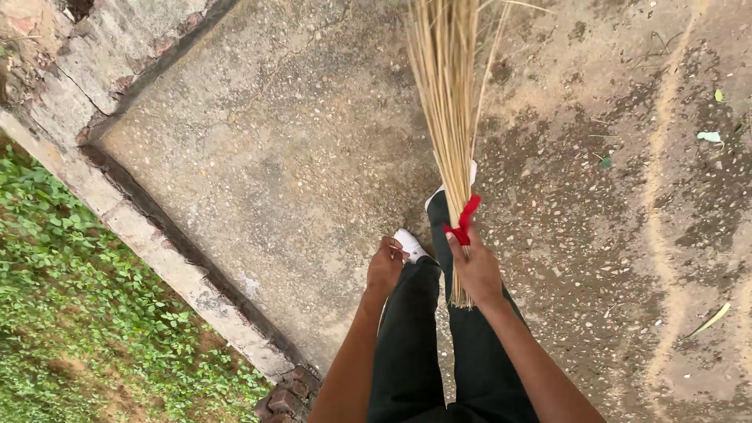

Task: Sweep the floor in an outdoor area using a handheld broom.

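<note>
Stick broom gripped low over a dusty concrete floor.

Head view: the right hand (476, 270) is closed round the bound butt of the stick broom (448, 102), just beside its red tie (464, 222), so the long bristles fan forward and away toward the concrete floor (298, 157), where swept lines of dirt and scattered leaves (709, 137) lie to the right. The left hand (384, 266) hangs curled by the dark trousers, seemingly empty, though I cannot tell for sure.
</note>
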